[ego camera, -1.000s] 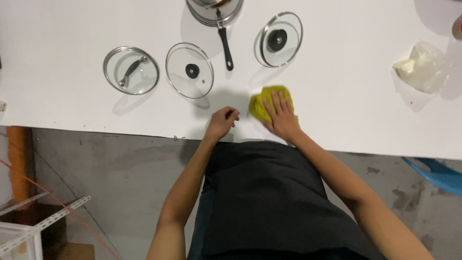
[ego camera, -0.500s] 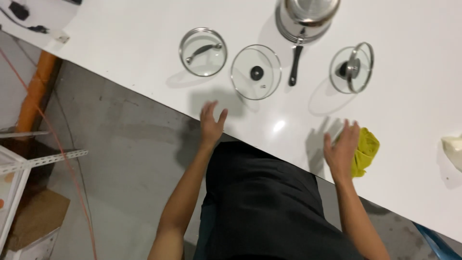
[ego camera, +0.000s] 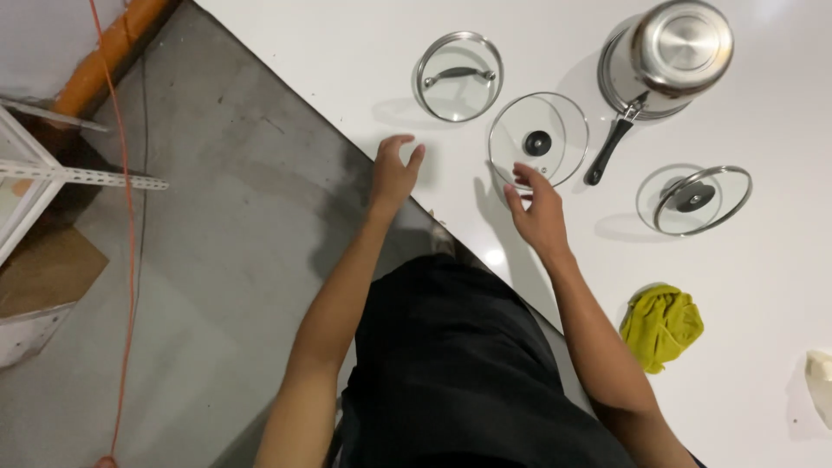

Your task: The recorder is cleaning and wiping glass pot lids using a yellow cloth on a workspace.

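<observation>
Head view: the right hand [ego camera: 539, 212] is held with fingers loosely spread at the near rim of a knobbed glass lid [ego camera: 537, 140], lying flat on the white table [ego camera: 763, 286]. The left hand [ego camera: 394, 172], fingers curled apart and empty, hovers at the table edge.

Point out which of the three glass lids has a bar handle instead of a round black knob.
The leftmost lid, just above the left hand. The middle lid and right lid both have round black knobs.
</observation>
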